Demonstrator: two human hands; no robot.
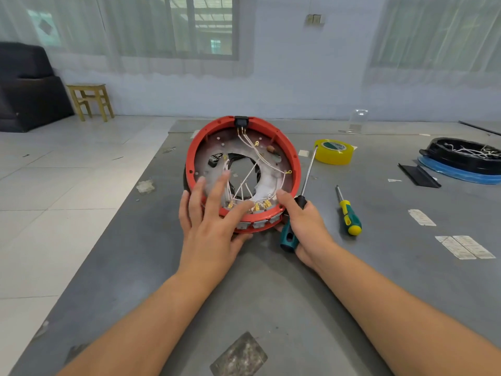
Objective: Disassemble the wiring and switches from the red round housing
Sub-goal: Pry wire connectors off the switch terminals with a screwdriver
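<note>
- The red round housing (294, 161) is seen tilted up on its near edge on the grey surface (271, 294), its open inside turned toward the camera, just in front of both hands.
- The left hand (211, 226) is spread, its straight fingers laid over the near rim and reaching in toward the wiring; nothing is pinched by this grip.
- The right hand (306, 226) is curled round the handle of a dark green screwdriver (291, 232), whose shaft runs up beside the housing's right rim; its thumb is pressed against the rim.
- The housing is judged to be rigid moulded plastic, light for its bulk and stiff enough to be steadied by the rim. Being round and on edge, it can be expected to roll or tip unless braced.
- The thin white wires (253, 147) are taken to be limp and easily kinked. They are best taken at the brass spade terminals (267, 204) near the front rim, not mid-length, since a pull on the wire may tear a crimp.
- The rocker switches (259, 223) along the near rim are probably held by snap tabs. They are best pushed out from inside, with care for brittle tabs.
- The black socket (241, 122) at the top rim is wired by three leads.
- A second screwdriver (348, 213) and yellow tape (334, 151) lie to the right.
</note>
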